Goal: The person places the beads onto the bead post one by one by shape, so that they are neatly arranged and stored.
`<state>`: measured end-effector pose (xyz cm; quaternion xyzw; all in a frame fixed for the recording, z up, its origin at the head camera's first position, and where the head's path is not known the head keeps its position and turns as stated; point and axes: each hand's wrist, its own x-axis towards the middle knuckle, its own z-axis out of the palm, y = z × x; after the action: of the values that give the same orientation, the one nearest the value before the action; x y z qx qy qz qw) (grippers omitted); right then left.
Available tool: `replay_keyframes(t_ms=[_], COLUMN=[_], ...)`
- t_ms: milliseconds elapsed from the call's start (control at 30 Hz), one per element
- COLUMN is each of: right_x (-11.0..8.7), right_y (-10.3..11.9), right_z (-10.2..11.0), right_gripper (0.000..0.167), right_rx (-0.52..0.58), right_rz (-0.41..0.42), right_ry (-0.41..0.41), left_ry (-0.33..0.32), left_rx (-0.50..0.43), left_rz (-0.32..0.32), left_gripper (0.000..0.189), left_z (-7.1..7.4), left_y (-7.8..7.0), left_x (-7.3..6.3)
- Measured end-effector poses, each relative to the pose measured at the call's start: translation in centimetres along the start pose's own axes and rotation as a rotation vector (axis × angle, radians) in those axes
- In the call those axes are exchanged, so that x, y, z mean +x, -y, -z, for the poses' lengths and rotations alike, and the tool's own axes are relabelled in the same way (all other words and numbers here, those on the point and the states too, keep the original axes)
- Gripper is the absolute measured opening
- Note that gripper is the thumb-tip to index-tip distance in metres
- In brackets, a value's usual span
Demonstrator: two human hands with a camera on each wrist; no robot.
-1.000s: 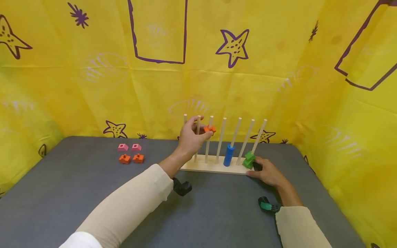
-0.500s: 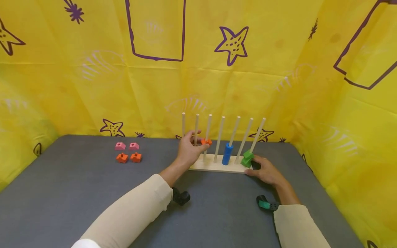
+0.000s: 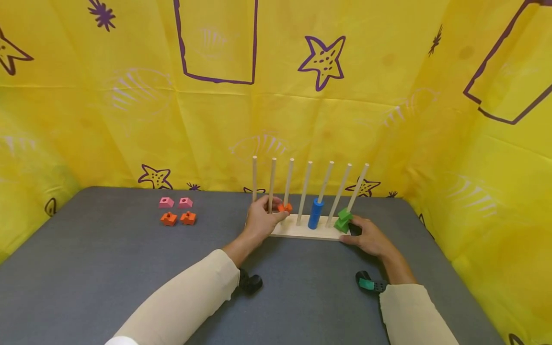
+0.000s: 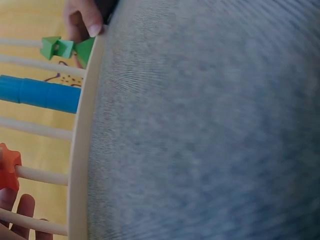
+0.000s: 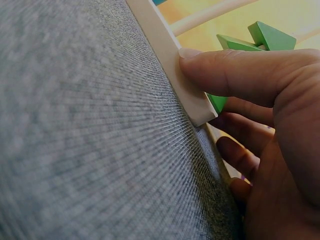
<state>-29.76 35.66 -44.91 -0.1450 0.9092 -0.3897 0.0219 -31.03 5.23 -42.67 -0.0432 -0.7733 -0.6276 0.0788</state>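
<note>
My left hand point(image 3: 258, 223) pinches an orange star-shaped block point(image 4: 10, 167), which is threaded on the third peg from the left, above the base. A wooden peg board point(image 3: 306, 234) with several upright pegs stands under both hands. At its right end my right hand point(image 3: 370, 237) grips the base, thumb point(image 5: 225, 72) on the front edge and fingers curled behind. Blue cylinders point(image 3: 316, 214) are stacked on one peg. On the rightmost peg, beside my right hand, sit green angular blocks point(image 3: 343, 220). My left fingers partly hide the left part of the board.
Two more orange star blocks point(image 3: 168, 219) lie on the grey table point(image 3: 302, 297) at the left. Behind them are two pink blocks point(image 3: 166, 202) with holes. A yellow patterned cloth point(image 3: 215, 129) hangs around the back and sides of the table.
My left hand has moved down along the third peg with the orange star block, from near the peg's top to lower down. My right hand stays at the board's end.
</note>
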Motion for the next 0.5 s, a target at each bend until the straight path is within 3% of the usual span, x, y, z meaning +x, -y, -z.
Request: replay_keyframes(t_ms=[133, 500], right_x=[-0.1, -0.04], right_y=[0.06, 0.17], right_z=[0.03, 0.09], right_gripper=[0.061, 0.061], right_rx=[-0.008, -0.016], right_rz=[-0.019, -0.013], right_ry=[0.004, 0.007], left_ry=[-0.003, 0.048], left_rx=[0.029, -0.006], left_rz=[0.016, 0.077], left_gripper=[0.028, 0.024], left_z=[-0.08, -0.05], left_y=[0.39, 0.96], left_x=[-0.18, -0.25])
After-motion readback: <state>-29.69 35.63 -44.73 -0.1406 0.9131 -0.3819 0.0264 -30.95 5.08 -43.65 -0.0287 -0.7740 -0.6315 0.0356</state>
